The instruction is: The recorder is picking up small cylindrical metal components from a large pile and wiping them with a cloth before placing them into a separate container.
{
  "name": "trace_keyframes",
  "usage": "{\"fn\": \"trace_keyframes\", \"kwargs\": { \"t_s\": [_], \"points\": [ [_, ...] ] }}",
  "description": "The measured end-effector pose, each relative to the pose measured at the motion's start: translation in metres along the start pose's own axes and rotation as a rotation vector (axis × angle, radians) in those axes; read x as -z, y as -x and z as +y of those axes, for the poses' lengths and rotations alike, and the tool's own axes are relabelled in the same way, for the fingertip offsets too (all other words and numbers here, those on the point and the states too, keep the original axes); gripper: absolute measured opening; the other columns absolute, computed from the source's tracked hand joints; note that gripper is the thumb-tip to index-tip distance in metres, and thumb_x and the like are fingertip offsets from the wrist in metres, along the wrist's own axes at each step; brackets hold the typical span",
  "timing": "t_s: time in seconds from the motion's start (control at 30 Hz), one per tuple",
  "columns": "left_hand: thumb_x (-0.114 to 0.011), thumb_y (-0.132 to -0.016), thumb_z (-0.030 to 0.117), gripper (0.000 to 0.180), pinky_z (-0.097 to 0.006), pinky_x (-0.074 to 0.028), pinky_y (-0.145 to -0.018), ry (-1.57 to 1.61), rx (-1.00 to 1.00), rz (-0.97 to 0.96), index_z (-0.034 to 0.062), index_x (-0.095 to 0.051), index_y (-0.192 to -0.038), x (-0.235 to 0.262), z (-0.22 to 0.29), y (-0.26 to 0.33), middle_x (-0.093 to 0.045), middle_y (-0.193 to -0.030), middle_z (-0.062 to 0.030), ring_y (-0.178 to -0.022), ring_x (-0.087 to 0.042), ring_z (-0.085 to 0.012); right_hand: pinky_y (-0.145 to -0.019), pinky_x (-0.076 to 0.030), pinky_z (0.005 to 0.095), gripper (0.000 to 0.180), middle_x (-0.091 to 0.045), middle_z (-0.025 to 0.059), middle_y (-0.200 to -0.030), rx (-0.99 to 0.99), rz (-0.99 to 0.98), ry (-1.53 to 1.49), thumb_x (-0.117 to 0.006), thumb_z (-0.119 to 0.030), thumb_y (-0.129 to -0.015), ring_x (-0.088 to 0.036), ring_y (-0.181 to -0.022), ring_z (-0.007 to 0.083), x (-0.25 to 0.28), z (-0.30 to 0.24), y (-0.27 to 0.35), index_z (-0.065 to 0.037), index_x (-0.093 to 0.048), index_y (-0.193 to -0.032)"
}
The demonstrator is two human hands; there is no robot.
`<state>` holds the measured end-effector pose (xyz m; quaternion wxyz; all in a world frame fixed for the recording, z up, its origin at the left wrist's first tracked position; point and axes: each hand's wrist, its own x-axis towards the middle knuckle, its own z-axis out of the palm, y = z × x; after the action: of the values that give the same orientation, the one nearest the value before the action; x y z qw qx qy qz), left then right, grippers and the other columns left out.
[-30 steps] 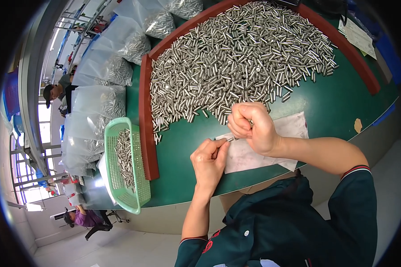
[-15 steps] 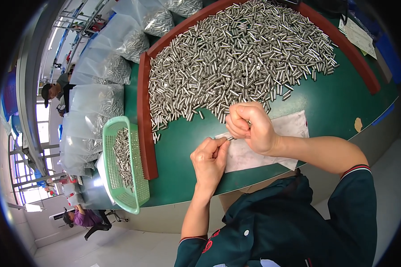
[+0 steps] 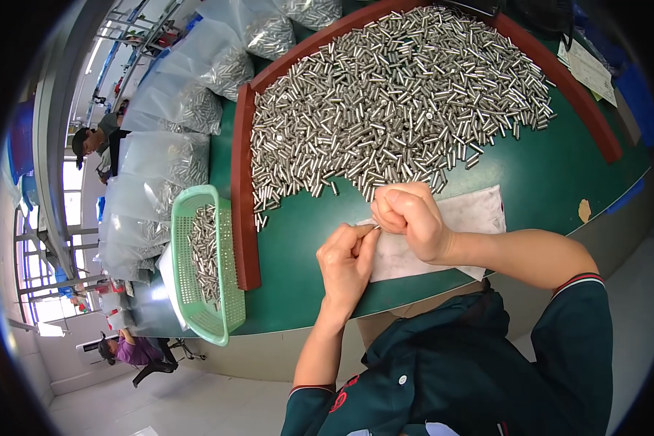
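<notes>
My left hand [image 3: 344, 265] is closed in a pinch at the edge of the cloth. Between its thumb and fingertips shows the end of a small metal pin [image 3: 376, 227]. Right beside it, my right hand [image 3: 416, 224] is curled into a fist over the cloth; whatever its fingers hold is hidden. Under both hands lies a stained whitish cloth [image 3: 479, 214]. Just beyond them spreads a large heap of short silvery metal pins [image 3: 392, 102] on the green tabletop [image 3: 291, 247].
Red-brown rails [image 3: 245, 218] border the heap. To the left stands a light green perforated basket [image 3: 229, 305] partly filled with pins. Clear plastic bags [image 3: 189, 160] of pins line the far left. Papers [image 3: 588, 69] lie at the far right. Two people are in the background.
Both hands stay close together over the cloth. Less of the pin shows between the left fingertips now. The whole view has shifted slightly.
</notes>
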<state>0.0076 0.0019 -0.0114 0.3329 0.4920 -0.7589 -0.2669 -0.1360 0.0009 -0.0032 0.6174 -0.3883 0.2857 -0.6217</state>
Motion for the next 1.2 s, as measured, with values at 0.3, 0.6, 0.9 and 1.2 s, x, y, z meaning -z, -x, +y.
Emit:
{"fn": "trace_keyframes", "kwargs": {
  "t_s": [0.3,0.6,0.9,1.2],
  "points": [
    [-0.053,-0.083,0.009,0.008,-0.019,-0.027,-0.046,1.401,0.598,-0.23,0.003,-0.052,-0.089,0.023,-0.017,-0.002,-0.053,-0.073,-0.0074,-0.051,-0.032,-0.0061,-0.042,-0.018,0.0237,0.034,-0.026,-0.0015,-0.044,-0.056,-0.03,-0.07,-0.033,-0.021,-0.082,-0.021,-0.041,0.008,0.004,0.001,-0.003,-0.009,-0.026,-0.051],
    [-0.046,-0.087,0.016,0.023,-0.019,-0.029,-0.046,1.342,0.66,-0.257,-0.0013,-0.051,-0.102,0.024,-0.013,-0.006,-0.059,-0.083,-0.0137,-0.053,-0.037,-0.0071,-0.042,-0.02,0.0221,0.031,-0.028,-0.0023,-0.047,-0.083,-0.048,-0.14,-0.033,-0.018,-0.082,-0.023,-0.044,0.0059,0.007,0.0,-0.005,-0.008,-0.028,-0.052],
    [-0.053,-0.086,0.019,0.022,-0.02,-0.024,-0.042,0.672,0.501,-0.101,0.0016,-0.055,-0.072,0.032,-0.022,-0.037,-0.037,-0.051,0.0065,-0.044,-0.029,-0.0036,-0.042,-0.019,0.0228,0.032,-0.027,-0.0015,-0.046,-0.077,-0.04,-0.139,-0.033,-0.017,-0.082,-0.023,-0.043,0.0064,0.007,-0.002,-0.005,-0.007,-0.027,-0.051],
    [-0.065,-0.071,0.008,0.011,-0.022,-0.027,-0.041,-0.227,0.148,0.037,-0.0021,-0.061,-0.072,0.016,-0.025,-0.049,-0.037,-0.047,0.0033,-0.045,-0.03,-0.0033,-0.042,-0.019,0.0235,0.032,-0.027,-0.0013,-0.044,-0.091,-0.019,-0.13,-0.032,-0.017,-0.081,-0.022,-0.041,0.0079,0.006,-0.003,-0.004,-0.01,-0.027,-0.051]
  ]
}}
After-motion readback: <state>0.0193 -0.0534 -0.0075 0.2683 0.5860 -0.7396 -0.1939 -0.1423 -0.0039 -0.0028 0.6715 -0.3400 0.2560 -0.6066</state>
